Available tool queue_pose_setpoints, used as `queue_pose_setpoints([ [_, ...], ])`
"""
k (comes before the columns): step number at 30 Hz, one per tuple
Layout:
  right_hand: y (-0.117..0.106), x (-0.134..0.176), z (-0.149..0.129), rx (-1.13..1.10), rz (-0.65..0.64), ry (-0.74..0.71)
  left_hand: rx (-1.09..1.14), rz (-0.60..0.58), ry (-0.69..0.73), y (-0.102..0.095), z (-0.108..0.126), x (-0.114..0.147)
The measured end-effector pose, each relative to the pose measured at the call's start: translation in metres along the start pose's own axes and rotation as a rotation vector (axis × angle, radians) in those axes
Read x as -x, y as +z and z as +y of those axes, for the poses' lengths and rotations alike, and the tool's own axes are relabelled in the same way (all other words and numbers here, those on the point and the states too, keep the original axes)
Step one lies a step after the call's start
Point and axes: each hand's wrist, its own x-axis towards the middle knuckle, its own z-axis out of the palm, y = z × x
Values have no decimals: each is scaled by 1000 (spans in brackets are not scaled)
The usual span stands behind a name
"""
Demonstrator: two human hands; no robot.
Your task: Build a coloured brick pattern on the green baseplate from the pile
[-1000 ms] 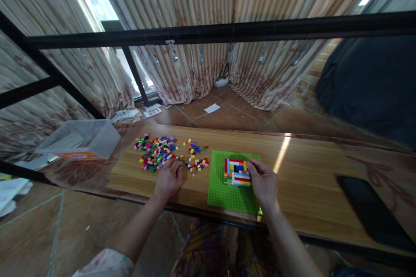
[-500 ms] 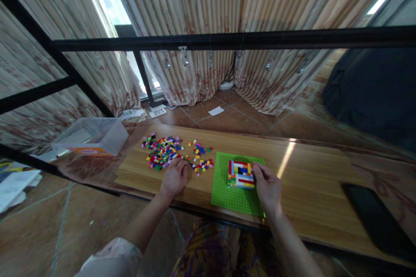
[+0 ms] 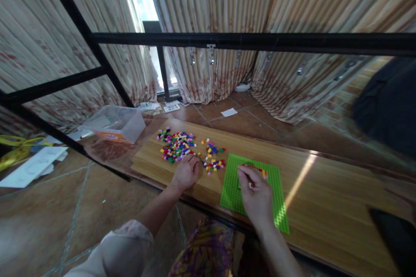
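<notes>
My left hand [image 3: 186, 173] rests with curled fingers on the wooden board, at the near edge of a heap of small coloured toy bricks [image 3: 178, 145]. Whether a brick lies in its fingertips is hidden. Over the green studded baseplate [image 3: 231, 181] my right hand [image 3: 258, 192] has thumb and fingers pinched together; anything between them is too small to make out. That hand covers most of a low square brick structure [image 3: 264, 174] on the baseplate, leaving some red, orange and yellow edge showing.
A clear plastic box [image 3: 121, 123] stands at the left end of the wooden board [image 3: 325, 199]. Further right on the table lies a dark phone-like slab [image 3: 393, 236]. A black metal rail [image 3: 234, 41] crosses in front of the curtains, and papers [image 3: 229, 112] lie on the floor.
My right hand has moved from the right side of the brick structure to above it, now hiding most of it. My left hand stays by the loose bricks. The view has swung left.
</notes>
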Motion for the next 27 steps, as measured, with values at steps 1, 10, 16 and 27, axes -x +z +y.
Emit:
queue_pose_setpoints([
  [1, 8, 4, -3, 8, -47, -31, 4, -1, -3, 0, 0, 0],
  [10, 54, 44, 13, 119, -261, -120, 6, -2, -28, -1, 4, 1],
  [16, 57, 47, 30, 191, -305, -140, 12, 1, -30, 0, 4, 2],
  [27, 74, 13, 13, 446, -362, -132, 5, -4, -48, 0, 5, 2],
])
